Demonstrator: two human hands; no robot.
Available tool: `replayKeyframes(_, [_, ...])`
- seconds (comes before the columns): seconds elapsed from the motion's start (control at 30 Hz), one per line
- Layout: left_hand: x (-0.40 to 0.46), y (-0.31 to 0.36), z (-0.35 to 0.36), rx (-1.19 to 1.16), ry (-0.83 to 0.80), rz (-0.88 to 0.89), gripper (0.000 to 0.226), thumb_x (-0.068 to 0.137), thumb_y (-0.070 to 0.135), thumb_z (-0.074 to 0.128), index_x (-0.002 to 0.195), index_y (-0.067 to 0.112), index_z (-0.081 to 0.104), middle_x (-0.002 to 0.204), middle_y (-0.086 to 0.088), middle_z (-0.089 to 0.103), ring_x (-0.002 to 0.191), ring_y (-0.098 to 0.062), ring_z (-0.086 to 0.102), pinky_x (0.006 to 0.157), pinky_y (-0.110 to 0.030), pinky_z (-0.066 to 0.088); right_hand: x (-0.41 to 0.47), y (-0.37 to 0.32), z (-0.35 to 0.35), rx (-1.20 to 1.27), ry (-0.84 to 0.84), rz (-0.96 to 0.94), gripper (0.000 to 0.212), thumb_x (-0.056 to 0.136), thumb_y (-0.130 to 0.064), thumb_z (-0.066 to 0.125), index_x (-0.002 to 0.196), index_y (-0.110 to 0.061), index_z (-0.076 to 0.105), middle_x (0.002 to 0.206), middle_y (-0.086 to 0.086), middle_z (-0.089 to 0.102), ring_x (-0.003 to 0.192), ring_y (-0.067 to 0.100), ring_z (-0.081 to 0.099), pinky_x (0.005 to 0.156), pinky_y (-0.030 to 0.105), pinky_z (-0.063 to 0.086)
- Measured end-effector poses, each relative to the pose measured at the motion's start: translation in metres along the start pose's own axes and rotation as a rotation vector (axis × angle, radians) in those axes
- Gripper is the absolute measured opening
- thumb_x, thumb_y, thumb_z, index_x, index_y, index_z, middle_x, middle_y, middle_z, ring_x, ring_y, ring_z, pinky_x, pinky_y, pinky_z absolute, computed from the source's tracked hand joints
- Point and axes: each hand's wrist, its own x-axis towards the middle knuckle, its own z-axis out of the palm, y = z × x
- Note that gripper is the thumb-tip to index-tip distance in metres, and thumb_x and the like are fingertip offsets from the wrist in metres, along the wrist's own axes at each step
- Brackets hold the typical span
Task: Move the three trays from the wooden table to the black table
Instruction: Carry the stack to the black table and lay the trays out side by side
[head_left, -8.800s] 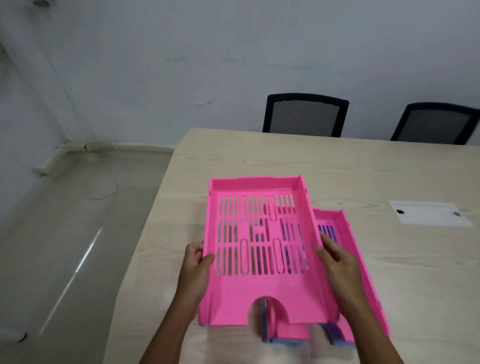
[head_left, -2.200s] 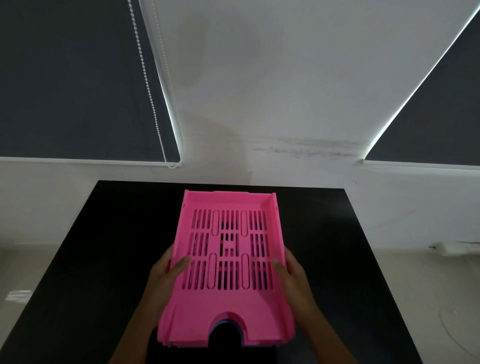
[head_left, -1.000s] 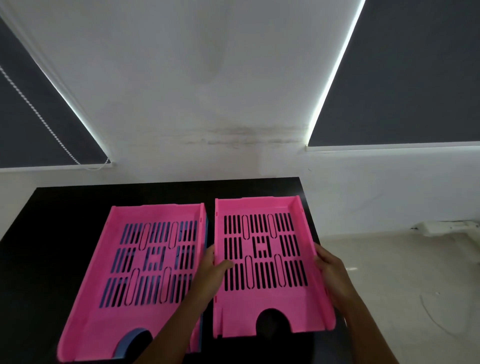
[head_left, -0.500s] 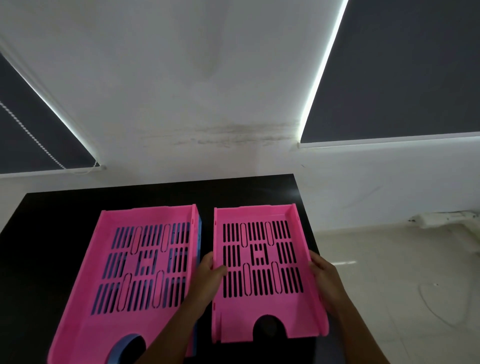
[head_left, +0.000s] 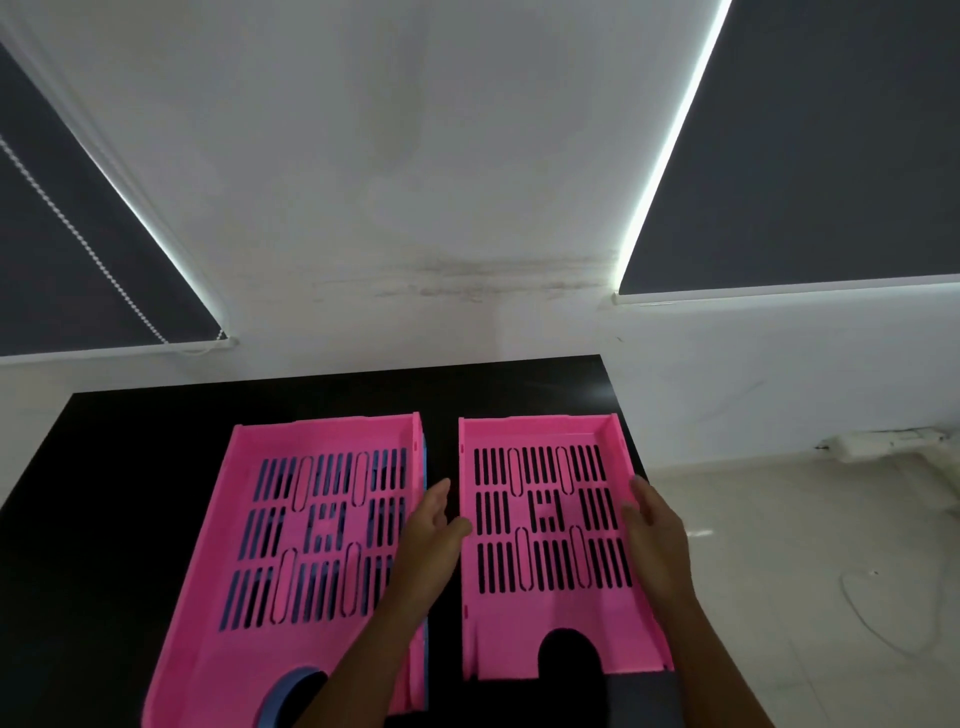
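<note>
While a smooth black table (head_left: 114, 499) fills the foreground beneath a stained white wall, two slotted pink plastic trays lie side by side on it, long axes running near to far with their arched cut-outs at the near end. On the left, a pink tray (head_left: 291, 551) sits on a blue tray (head_left: 425, 470) visible through its slots, along its right edge and at its notch. Between the trays, the left hand (head_left: 428, 538) has its fingers loosely spread, gripping nothing, thumb at the left wall of the right pink tray (head_left: 550, 551), while the right hand (head_left: 657, 530), fingers extended and relaxed, hovers over its right wall.
</note>
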Motion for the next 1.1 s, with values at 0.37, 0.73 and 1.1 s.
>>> replayKeyframes(0.37, [-0.026, -0.024, -0.145, -0.072, 0.206, 0.178, 0.058, 0.092, -0.002, 0.056, 0.145, 0.020, 0.046, 0.148, 0.000, 0.049, 0.136, -0.013, 0.047, 0.103, -0.027, 0.040, -0.075, -0.048, 0.120, 0.091, -0.279, -0.025, 0.045, 0.103, -0.022, 0.052, 0.147, -0.016, 0.047, 0.153, 0.002, 0.049, 0.139, 0.014, 0.044, 0.108, 0.027, 0.033])
replayKeyframes(0.73, [-0.033, -0.069, -0.251, -0.208, 0.263, 0.026, 0.049, 0.098, 0.018, 0.055, 0.145, 0.022, 0.045, 0.123, -0.009, 0.068, 0.091, -0.023, 0.072, 0.080, -0.050, 0.058, -0.114, -0.048, 0.183, 0.149, -0.315, 0.033, 0.046, 0.104, -0.031, 0.044, 0.149, -0.019, 0.045, 0.150, 0.003, 0.051, 0.136, 0.023, 0.050, 0.113, 0.044, 0.040])
replayKeyframes(1.1, [-0.025, -0.082, -0.284, -0.252, 0.098, 0.080, 0.032, 0.095, 0.029, 0.059, 0.126, 0.023, 0.064, 0.111, -0.012, 0.075, 0.100, -0.037, 0.072, 0.088, -0.059, 0.056, -0.143, -0.058, 0.211, 0.250, -0.239, 0.035, 0.055, 0.095, -0.048, 0.049, 0.148, -0.030, 0.046, 0.144, 0.005, 0.056, 0.127, 0.030, 0.058, 0.103, 0.065, 0.046])
